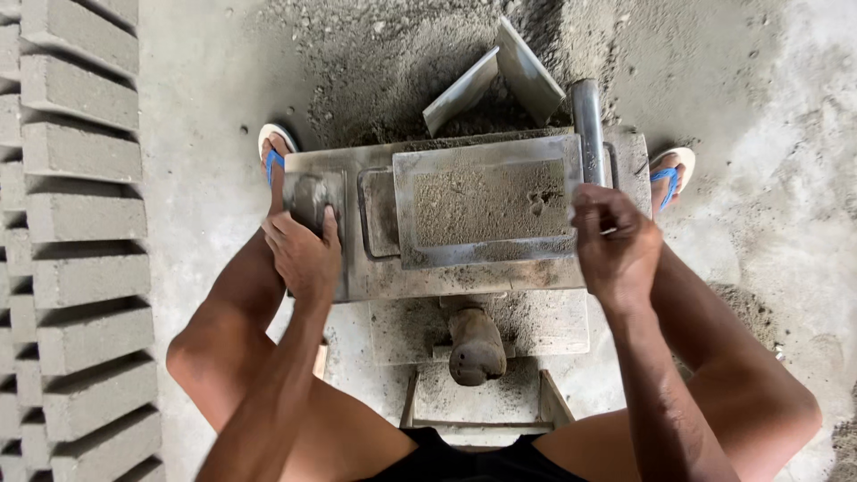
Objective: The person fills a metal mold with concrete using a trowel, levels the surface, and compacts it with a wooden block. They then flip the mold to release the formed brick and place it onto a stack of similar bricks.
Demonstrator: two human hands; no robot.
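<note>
Concrete floor (205, 80), sandy. Metal mould (486, 212), filled, between your feet. Your left hand (303, 254) lies flat, open, on its left end; your right hand (614, 241) grips its right edge. Brick rows (80, 223) left of it.

dull, dusty metal mould (489, 257) holds rough, grainy sand-cement mix (486, 203); the stacked blocks (85, 219) look coarse, matt grey.

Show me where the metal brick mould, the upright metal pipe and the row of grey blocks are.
metal brick mould (420, 259): head view, on its front rim below the sand fill.
upright metal pipe (588, 125): head view, mid-shaft.
row of grey blocks (85, 214): head view, on a block face at the left edge.
</note>
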